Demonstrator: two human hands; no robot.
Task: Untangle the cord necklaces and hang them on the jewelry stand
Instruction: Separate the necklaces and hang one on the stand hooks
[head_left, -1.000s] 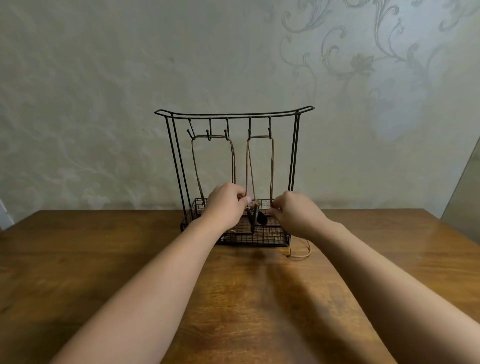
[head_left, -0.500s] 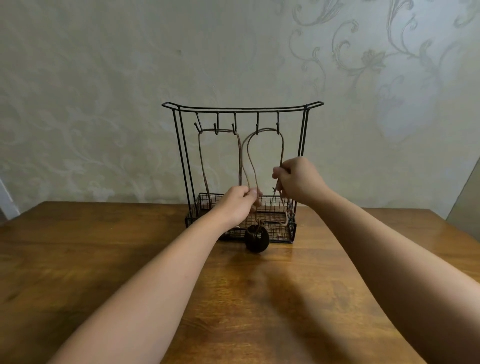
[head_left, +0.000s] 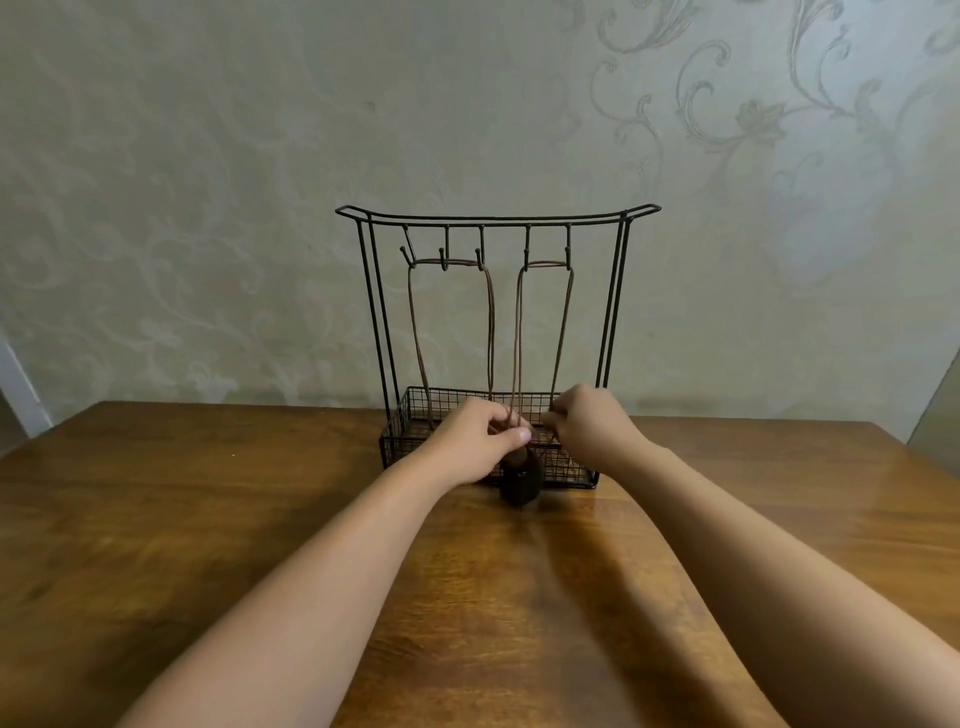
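Both hands are lower than before: left hand (head_left: 480, 439) and right hand (head_left: 587, 428) pinch the right cord necklace (head_left: 563, 332), now taut on the jewelry stand (head_left: 613, 322), pendant (head_left: 521, 480) dangling before the basket.

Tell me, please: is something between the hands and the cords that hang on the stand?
Nothing visible. The left hand and right hand are already at the cords, above the stand's wire basket.
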